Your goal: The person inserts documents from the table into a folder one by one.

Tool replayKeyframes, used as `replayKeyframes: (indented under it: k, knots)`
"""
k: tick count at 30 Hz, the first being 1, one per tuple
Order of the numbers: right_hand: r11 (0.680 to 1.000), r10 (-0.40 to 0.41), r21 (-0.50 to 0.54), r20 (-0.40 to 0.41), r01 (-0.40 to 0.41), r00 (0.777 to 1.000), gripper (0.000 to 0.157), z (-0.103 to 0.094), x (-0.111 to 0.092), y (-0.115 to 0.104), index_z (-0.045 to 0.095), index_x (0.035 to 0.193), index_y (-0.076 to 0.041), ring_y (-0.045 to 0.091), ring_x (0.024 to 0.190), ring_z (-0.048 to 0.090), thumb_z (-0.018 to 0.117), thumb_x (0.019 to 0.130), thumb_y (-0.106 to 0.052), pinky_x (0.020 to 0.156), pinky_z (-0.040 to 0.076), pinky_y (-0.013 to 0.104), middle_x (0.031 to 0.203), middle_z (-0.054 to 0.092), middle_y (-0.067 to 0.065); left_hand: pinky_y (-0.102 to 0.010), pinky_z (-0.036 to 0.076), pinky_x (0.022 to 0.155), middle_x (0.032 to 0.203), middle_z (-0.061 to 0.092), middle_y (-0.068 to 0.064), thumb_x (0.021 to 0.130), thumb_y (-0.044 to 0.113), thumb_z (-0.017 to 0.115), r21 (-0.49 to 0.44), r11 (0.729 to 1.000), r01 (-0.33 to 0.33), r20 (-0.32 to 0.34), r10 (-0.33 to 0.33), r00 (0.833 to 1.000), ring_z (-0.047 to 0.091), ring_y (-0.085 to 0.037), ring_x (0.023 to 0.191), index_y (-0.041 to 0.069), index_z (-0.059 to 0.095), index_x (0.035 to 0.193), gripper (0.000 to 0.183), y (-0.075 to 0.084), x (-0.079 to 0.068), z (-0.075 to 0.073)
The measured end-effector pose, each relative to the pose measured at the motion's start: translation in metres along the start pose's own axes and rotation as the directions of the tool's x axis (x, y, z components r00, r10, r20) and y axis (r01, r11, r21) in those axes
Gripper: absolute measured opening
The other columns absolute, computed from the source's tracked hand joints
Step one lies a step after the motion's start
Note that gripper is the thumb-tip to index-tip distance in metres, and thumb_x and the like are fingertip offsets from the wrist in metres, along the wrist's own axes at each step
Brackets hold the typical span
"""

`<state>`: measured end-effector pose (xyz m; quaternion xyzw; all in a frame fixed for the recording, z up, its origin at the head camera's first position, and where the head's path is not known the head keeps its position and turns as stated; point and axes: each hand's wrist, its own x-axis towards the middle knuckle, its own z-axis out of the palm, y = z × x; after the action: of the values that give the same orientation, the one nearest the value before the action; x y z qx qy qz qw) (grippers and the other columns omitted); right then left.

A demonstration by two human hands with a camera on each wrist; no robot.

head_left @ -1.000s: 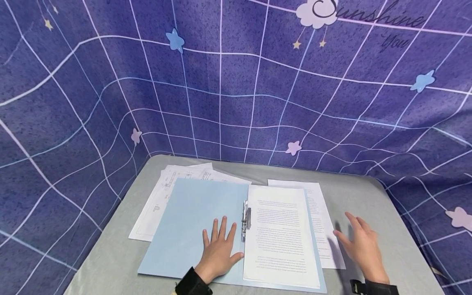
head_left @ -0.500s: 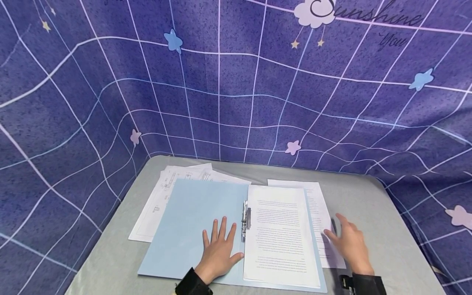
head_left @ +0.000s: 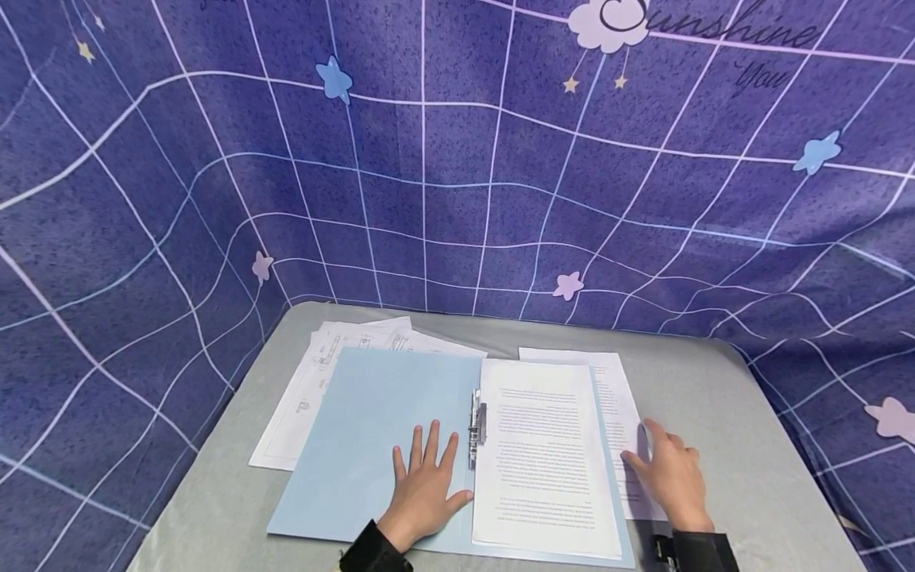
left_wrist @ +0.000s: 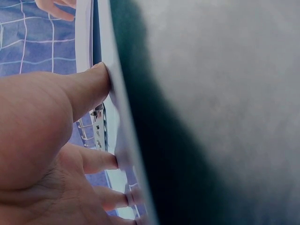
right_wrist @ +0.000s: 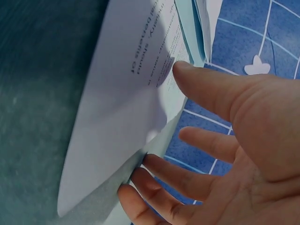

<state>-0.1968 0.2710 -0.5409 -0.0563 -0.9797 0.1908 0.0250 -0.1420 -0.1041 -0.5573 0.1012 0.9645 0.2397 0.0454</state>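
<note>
A light blue folder [head_left: 386, 413] lies spread on the table, with a metal clip [head_left: 477, 433] along its spine. Printed pages [head_left: 539, 469] lie on its right half. My left hand [head_left: 426, 496] rests on the left cover with fingers spread; in the left wrist view its thumb and fingertips [left_wrist: 108, 161] meet the cover. Partly under the folder's right side is a loose printed sheet [head_left: 629, 445]. My right hand [head_left: 672, 481] is at that sheet's outer edge, thumb over the paper, fingers loosely bent. In the right wrist view, the thumb [right_wrist: 187, 75] stands apart from the fingers, beside the sheet.
Several sheets with line drawings [head_left: 303, 405] stick out from under the folder's left and far sides. The grey cloth-covered table [head_left: 722, 397] extends to the right. A purple-blue patterned curtain [head_left: 457, 214] hangs behind and around the table.
My right hand has moved left and lower, from the table at the right to the loose sheet's edge. My left hand, the folder and the papers have stayed in place.
</note>
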Motion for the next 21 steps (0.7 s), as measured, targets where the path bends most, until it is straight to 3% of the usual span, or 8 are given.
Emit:
replayKeyframes:
  k: [21]
  knots:
    - [0.994, 0.106, 0.02, -0.063, -0.105, 0.992, 0.064, 0.011, 0.001, -0.011, 0.054, 0.138, 0.006, 0.067, 0.111, 0.05, 0.083, 0.084, -0.014, 0.086, 0.043, 0.069, 0.127, 0.052, 0.043, -0.08, -0.001, 0.111, 0.167, 0.014, -0.029, 0.091, 0.045, 0.076, -0.008, 1.0, 0.009, 0.013, -0.009, 1.0, 0.003, -0.053, 0.153, 0.003, 0.039, 0.157, 0.086, 0.001, 0.001, -0.001]
